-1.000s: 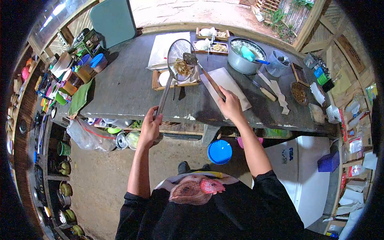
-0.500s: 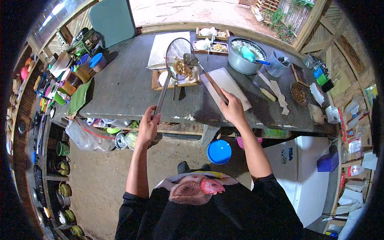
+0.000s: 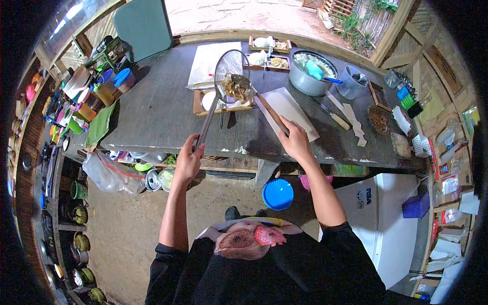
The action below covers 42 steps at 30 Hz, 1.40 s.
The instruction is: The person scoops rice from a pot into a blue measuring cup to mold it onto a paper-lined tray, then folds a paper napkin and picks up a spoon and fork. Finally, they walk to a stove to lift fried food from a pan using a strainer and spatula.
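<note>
My left hand (image 3: 189, 158) is closed around the long handle of a mesh strainer (image 3: 230, 62), held above the dark table. Brown fried food (image 3: 233, 93) lies in the lower part of the mesh. In my right hand (image 3: 296, 138) is a slotted spatula (image 3: 271, 112) with a wooden handle, its dark blade over the food in the strainer. Beneath the strainer sits a wooden tray (image 3: 197, 105), partly hidden, with a white rounded mound (image 3: 209, 100) at its left side. A sheet of pale paper (image 3: 292, 109) lies to the right of the tray.
A pot of rice (image 3: 307, 84) with a turquoise scoop stands at the back right, beside a clear plastic tub (image 3: 351, 84). Two filled trays (image 3: 278, 62) sit at the back. A knife (image 3: 339, 121) lies rightward; bottles and containers (image 3: 104, 94) crowd the left. A blue basket (image 3: 278, 194) stands below.
The spatula blade has moved slightly down and right, onto the food in the strainer. The strainer has shifted a little to the right, and the food sits less spread out.
</note>
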Each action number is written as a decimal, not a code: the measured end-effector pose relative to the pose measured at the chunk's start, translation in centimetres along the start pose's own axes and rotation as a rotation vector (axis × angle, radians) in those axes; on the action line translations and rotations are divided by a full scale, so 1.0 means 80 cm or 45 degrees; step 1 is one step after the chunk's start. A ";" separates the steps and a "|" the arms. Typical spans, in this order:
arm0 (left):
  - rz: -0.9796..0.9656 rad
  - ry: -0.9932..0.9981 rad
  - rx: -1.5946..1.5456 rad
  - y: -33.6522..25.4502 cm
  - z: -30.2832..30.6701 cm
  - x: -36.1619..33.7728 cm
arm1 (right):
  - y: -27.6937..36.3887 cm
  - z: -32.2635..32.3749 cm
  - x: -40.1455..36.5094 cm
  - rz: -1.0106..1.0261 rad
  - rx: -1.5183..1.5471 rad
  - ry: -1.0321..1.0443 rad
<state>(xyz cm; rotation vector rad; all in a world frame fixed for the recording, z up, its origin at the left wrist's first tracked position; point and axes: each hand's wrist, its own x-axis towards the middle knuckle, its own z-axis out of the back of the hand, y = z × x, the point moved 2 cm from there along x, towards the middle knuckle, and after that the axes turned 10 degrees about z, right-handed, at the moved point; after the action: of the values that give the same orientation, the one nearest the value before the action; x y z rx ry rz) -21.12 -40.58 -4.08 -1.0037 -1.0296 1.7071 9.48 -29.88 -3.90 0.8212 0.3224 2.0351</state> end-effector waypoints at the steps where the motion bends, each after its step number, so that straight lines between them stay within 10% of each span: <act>1: -0.032 -0.006 0.014 0.001 0.001 0.000 | -0.001 0.000 -0.001 -0.006 -0.009 0.006; 42: -0.050 -0.060 0.145 -0.011 0.015 0.006 | 0.018 0.013 -0.001 0.074 -0.133 -0.016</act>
<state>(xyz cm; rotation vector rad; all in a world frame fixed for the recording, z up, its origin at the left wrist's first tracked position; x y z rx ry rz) -22.12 -40.13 -2.98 -0.8692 -0.9648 1.7442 9.27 -30.87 -2.46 0.7867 0.1851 2.0811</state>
